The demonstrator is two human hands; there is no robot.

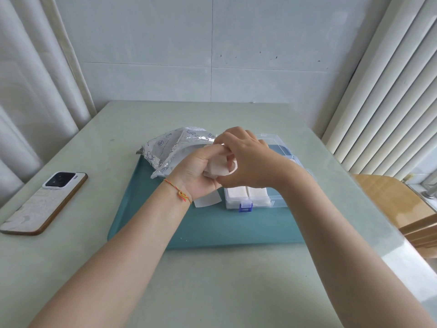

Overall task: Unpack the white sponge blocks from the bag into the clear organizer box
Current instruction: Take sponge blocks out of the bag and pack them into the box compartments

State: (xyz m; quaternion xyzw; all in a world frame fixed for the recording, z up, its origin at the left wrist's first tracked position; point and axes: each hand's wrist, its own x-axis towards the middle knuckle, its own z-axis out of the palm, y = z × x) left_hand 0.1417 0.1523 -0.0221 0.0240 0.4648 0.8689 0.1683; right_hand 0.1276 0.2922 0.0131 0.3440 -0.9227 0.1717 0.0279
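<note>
Both hands meet above the teal tray [165,230]. My left hand [196,172] grips a white sponge block [216,168] in its curled fingers, palm up. My right hand [246,159] curls over the same block from the right and pinches its top. Behind the left hand lies the silver foil bag [170,145], open and crumpled. The clear organizer box [255,197] sits under my right wrist with its lid back; two white blocks [246,191] lie in its front compartments. A blue latch [245,206] marks its front edge.
A flat white piece [208,200] lies on the tray left of the box. A phone [45,201] rests face down at the table's left. Curtains hang at left, blinds at right, and a wooden chair [392,202] stands by the right edge.
</note>
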